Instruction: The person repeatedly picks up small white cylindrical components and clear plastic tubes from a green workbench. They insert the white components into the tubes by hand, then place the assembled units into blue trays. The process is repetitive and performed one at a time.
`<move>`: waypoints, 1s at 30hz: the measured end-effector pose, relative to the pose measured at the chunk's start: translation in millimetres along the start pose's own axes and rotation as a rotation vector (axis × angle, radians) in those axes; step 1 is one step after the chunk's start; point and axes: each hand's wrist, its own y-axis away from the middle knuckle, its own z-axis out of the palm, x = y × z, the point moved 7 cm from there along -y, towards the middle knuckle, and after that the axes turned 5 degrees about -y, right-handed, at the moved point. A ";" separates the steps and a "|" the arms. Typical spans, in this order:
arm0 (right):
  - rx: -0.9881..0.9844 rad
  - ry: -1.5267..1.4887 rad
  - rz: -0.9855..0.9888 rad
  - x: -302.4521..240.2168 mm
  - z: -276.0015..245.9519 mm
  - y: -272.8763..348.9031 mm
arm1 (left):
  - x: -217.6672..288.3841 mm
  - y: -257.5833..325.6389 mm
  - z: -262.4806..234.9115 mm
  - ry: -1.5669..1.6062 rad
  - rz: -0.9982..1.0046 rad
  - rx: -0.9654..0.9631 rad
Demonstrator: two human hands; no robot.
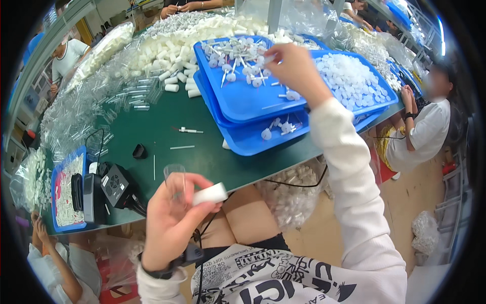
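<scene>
My left hand is closed around a short white cylinder, gripped between thumb and fingers. A clear plastic tube is tucked in the same hand, its round end above the fingers. Over the upper blue tray, my right hand pinches a small translucent white disc piece at its fingertips. Several white disc-headed stems lie in that tray around the fingertips. Beside it, under my right wrist, a blue tray holds a heap of loose translucent discs.
Another blue tray sits beneath, with a few disc-headed stems. White cylinders and clear tubes are piled on the green table. A black power unit and a tray of small white parts stand at left. Other people work around the table.
</scene>
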 end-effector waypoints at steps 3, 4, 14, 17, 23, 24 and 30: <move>0.356 -0.587 -0.056 -54.8 -38.0 61.8 | -28.6 -3.2 -0.6 0.260 -0.008 0.076; 0.399 -0.776 -0.049 -69.0 -42.3 90.9 | -35.7 -4.6 5.0 0.336 -0.005 0.086; 0.408 -1.121 0.181 -68.3 -7.3 216.5 | -58.0 -2.4 25.9 0.326 0.115 0.061; 0.383 -1.080 0.187 -64.6 -9.2 221.3 | -52.0 3.8 21.4 0.145 0.239 0.110; 0.379 -1.133 0.306 -59.7 1.4 231.1 | -44.4 18.2 26.4 -0.224 0.602 0.234; 0.314 -1.097 0.273 -62.5 4.0 232.2 | -42.6 19.6 28.8 -0.312 0.649 0.246; 0.232 -0.976 0.253 -65.7 13.9 242.5 | -43.8 21.6 34.5 -0.549 0.732 0.283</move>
